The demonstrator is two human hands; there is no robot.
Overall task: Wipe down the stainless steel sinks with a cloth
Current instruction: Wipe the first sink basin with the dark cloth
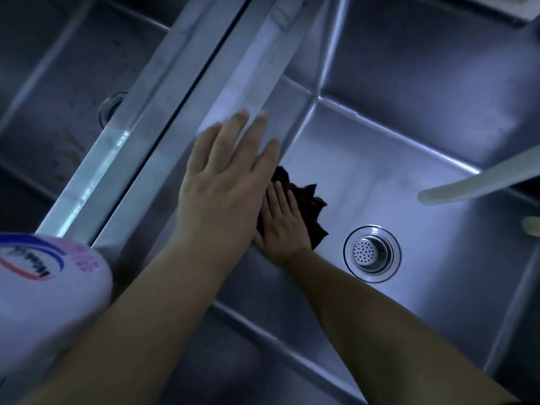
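The left hand (222, 182) lies flat, fingers straight and released, on the rim (187, 159) between two sinks. The right hand (282, 223), just beside and lower, presses a dark cloth (309, 200) with straight fingers against the floor of the right sink (380, 159). Right of it sits one drain strainer (371, 252); beyond, a pale spout (473, 185). The left sink (52, 112) shows its own drain (112, 108). A white bottle (46, 287) stands left of the forearm.
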